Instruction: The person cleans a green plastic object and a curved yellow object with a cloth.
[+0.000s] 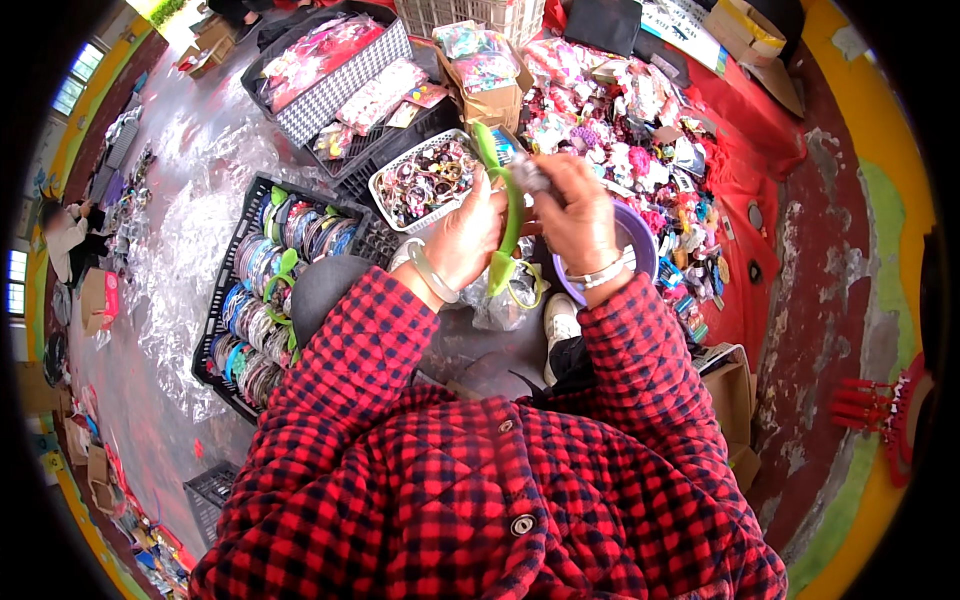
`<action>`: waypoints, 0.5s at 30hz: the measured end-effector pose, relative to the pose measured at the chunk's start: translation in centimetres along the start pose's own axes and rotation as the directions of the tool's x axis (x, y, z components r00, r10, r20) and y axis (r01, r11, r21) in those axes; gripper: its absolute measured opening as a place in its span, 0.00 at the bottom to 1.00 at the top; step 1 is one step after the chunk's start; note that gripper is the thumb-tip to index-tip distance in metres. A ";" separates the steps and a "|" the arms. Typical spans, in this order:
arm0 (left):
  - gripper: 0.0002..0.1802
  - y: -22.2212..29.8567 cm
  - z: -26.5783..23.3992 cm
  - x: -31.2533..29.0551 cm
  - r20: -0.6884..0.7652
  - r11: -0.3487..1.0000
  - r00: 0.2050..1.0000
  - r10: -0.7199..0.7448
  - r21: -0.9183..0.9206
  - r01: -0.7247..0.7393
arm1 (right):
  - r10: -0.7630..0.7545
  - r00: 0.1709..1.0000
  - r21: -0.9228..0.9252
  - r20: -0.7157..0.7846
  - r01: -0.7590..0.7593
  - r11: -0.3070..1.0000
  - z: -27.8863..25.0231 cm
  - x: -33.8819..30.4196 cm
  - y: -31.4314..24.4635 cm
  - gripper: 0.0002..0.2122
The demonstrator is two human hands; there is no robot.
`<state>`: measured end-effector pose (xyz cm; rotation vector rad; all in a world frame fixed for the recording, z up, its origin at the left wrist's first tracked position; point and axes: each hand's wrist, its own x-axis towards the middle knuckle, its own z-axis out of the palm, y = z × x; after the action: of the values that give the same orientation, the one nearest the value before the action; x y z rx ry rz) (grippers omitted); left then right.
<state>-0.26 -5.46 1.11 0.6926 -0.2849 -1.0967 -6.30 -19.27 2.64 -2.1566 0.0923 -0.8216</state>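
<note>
In front of my chest, my left hand (468, 235) is closed round a bright green headband (514, 205) with leaf-shaped ends, holding it upright. My right hand (580, 212) is closed at the headband's right side, its fingers around a small greyish thing (530, 178) too blurred to name. Below the hands, a looped green piece (524, 284) shows beside a clear plastic bag (498, 308). Behind the right wrist stands a purple basin (640, 232), partly hidden by the hand and sleeve.
A black crate (218, 345) of headbands in rows stands left of my knee. Ahead is a white basket (376, 190) of small hair ties. Piled hair accessories (640, 140) cover red cloth at the right. Clear plastic sheeting (190, 260) lies on the left floor; a person (65, 240) sits beyond.
</note>
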 end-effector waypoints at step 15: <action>0.18 1.5 -2.5 -0.2 -0.222 0.977 0.971 0.090 -0.169 -0.130 | 0.364 0.642 0.259 0.675 -0.668 0.698 0.9 -2.2 -1.8 0.08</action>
<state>2.00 -3.93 0.19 0.6165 -0.0372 -0.9204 -7.82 -16.73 2.34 -1.6410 0.1828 0.1917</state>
